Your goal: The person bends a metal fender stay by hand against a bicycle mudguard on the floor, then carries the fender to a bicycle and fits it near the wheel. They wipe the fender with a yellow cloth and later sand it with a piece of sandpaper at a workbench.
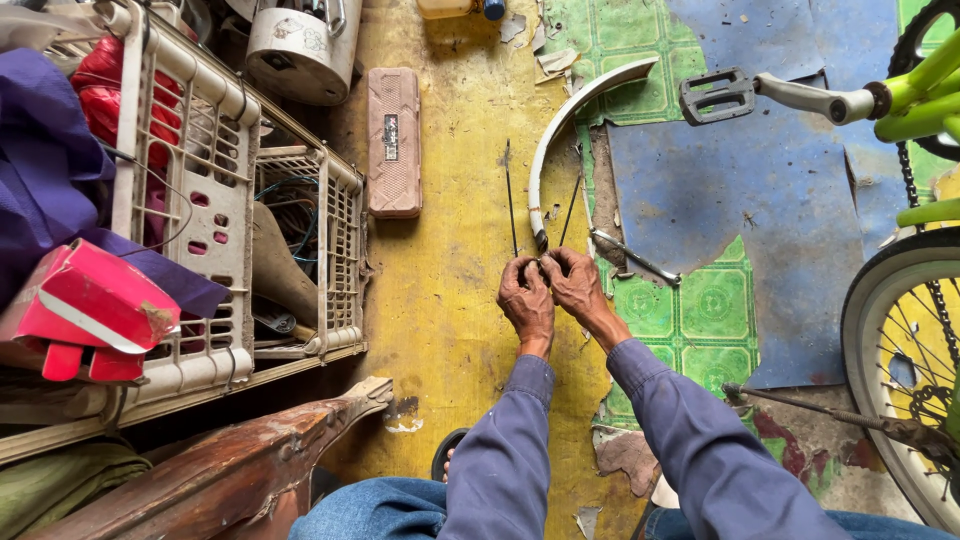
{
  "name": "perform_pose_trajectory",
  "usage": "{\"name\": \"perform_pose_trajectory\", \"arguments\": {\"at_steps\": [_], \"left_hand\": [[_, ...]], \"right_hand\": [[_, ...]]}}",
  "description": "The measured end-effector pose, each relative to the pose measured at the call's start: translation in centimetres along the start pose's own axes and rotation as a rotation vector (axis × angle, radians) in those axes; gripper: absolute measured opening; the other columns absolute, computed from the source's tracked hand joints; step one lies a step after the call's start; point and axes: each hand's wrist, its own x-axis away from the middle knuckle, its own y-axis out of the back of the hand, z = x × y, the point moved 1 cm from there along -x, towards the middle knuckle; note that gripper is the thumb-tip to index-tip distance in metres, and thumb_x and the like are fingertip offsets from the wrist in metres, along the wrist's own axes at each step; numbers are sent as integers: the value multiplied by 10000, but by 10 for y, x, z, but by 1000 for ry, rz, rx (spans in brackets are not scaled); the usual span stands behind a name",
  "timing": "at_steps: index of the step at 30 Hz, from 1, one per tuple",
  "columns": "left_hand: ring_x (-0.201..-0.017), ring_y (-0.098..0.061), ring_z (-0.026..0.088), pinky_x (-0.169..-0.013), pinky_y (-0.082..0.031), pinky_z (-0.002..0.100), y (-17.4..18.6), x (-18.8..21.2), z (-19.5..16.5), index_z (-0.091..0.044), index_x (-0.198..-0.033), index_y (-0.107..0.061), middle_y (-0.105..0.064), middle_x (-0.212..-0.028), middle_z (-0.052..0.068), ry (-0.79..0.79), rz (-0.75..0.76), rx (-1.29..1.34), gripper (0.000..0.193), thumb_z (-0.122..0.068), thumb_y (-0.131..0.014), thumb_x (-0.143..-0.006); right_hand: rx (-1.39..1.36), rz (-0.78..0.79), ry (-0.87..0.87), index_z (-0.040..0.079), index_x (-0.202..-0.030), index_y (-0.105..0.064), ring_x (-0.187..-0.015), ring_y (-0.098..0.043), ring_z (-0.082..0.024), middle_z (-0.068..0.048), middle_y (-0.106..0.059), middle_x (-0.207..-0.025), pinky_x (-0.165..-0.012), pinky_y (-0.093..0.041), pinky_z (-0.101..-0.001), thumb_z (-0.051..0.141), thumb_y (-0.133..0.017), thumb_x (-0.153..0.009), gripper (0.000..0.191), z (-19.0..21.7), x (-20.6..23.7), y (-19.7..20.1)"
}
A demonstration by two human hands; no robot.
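Both the left hand (527, 300) and right hand (574, 283) pinch closed on the near end of the white mudguard (566, 118) lying on the floor, so steady its thin wire stays (511, 200) while working the small fitting squarely.

We see a worn floor (450, 290), yellow with green and blue patches. On it, just beyond the fingers (535, 270), lies a curved white mudguard (560, 125) (two thin rods beside it); a spanner (635, 258) lies right of the fingers, a brown case (394, 140) well left.
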Motion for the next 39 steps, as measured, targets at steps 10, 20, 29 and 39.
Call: {"name": "perform_pose_trajectory", "arguments": {"at_steps": [10,20,29,39], "left_hand": [[-796,-731,193,-715,-584,339,1,3,-3,-29,-1008,-714,-748,-907,93,-22,31,15,96,-60,-643,-952],[-762,-698,195,-697,-568,335,1,-2,1,-23,-988,-711,-737,-858,105,101,-19,10,109,-95,-632,-966],[-781,-692,184,-714,-559,339,0,0,-3,-17,-995,-704,-737,-895,90,-66,1,2,85,-58,-637,-963],[-721,-654,118,-641,-557,303,-3,2,-7,-14,-1009,-701,-708,-844,50,124,46,177,94,-61,-623,-989]], "right_hand": [[-56,125,-110,-11,-937,-608,-642,-511,-210,-72,-555,-711,-586,-445,-414,310,-541,-1091,363,-29,-13,-3],[25,74,-14,-13,-972,-666,-701,-634,-156,-81,-694,-788,-636,-530,-332,310,-650,-961,323,2,-9,3],[-229,156,-166,16,-964,-633,-655,-549,-111,-30,-610,-780,-561,-487,-293,283,-587,-1027,278,3,-2,6],[-180,215,-343,17,-893,-635,-507,-455,-108,-25,-567,-679,-424,-380,-294,358,-501,-1086,414,20,-7,14]]}}
